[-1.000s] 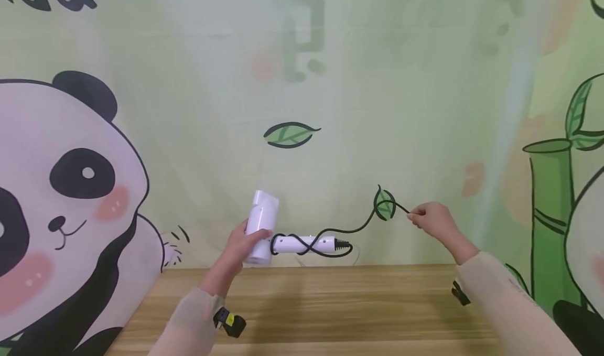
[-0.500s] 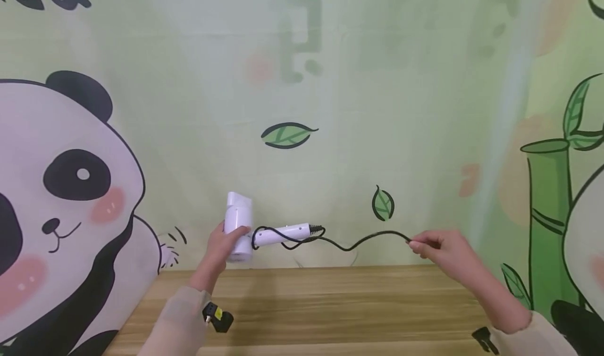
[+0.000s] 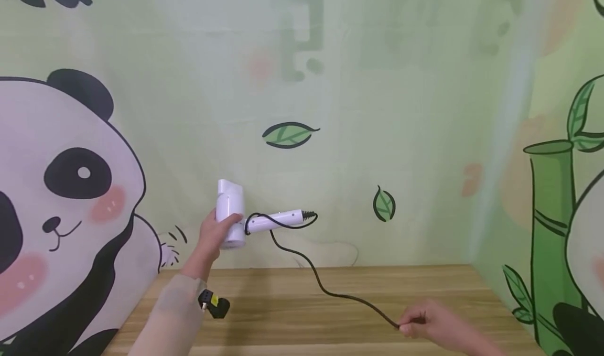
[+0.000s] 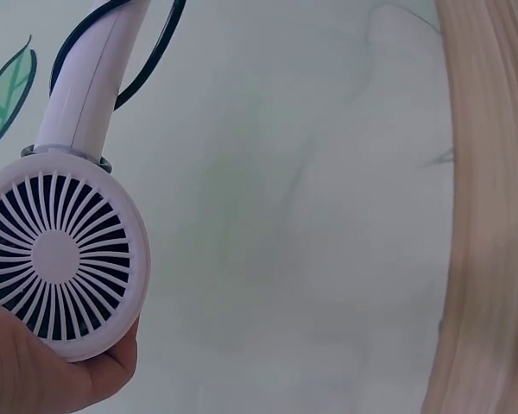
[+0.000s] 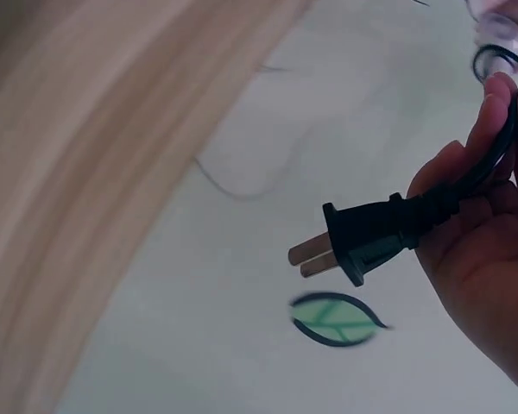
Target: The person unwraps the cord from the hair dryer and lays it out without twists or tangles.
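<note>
A white hair dryer (image 3: 231,209) is held up over the table's back edge, its handle (image 3: 276,222) pointing right. My left hand (image 3: 209,238) grips its barrel; the round slatted grille (image 4: 56,257) at the barrel's end faces the left wrist camera. Black power cord (image 3: 325,288) still loops around the handle, then runs down to the right. At the lower right, my right hand (image 3: 431,324) pinches this cord near its end. The right wrist view shows the two-pin plug (image 5: 367,240) sticking out below the fingers, its metal prongs bare.
A wooden table (image 3: 292,314) lies below both hands. Behind it hangs a pale green backdrop (image 3: 349,136) printed with a panda (image 3: 80,172), leaves and bamboo (image 3: 552,198). A small black device (image 3: 215,303) is strapped at the left wrist.
My right hand has swung down towards me with the cord, after moving lower and outward. Fewer turns of cord cross the handle. My left hand has carried the hair dryer left and slightly up.
</note>
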`<state>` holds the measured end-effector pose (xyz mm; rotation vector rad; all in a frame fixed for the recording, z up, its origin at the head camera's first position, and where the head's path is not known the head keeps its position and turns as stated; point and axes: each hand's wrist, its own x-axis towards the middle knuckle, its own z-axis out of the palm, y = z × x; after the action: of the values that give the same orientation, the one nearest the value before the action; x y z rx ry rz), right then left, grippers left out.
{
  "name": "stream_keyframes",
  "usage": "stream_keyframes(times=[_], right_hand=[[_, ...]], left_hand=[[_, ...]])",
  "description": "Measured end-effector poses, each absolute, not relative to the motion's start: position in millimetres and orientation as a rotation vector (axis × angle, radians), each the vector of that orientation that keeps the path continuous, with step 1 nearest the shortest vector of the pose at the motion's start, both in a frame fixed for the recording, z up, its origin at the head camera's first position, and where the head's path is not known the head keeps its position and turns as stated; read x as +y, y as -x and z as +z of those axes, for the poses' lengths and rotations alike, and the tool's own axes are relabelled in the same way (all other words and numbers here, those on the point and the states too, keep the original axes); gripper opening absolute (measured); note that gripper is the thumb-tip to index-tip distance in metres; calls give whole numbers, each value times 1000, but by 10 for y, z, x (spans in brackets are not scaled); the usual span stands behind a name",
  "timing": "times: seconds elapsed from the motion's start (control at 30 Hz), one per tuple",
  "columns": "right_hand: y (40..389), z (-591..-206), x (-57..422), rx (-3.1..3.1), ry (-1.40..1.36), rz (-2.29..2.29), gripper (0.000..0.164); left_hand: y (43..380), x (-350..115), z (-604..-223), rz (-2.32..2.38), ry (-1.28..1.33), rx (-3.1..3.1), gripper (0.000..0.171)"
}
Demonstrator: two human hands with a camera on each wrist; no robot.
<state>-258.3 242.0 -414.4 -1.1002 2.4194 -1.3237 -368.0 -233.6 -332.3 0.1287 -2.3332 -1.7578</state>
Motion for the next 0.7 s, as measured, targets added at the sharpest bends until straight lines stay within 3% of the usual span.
stream_keyframes(times=[0.47,0.7], right_hand=[[3139,-4750,2452,2643,701,-1182,19],[3446,-4612,2481,2968,491,-997,15]], left_hand=[[3542,-2358,-2987,-1800,-57,-2432,77],[3432,-2409,-3054,-1774,-9,-2496,72]])
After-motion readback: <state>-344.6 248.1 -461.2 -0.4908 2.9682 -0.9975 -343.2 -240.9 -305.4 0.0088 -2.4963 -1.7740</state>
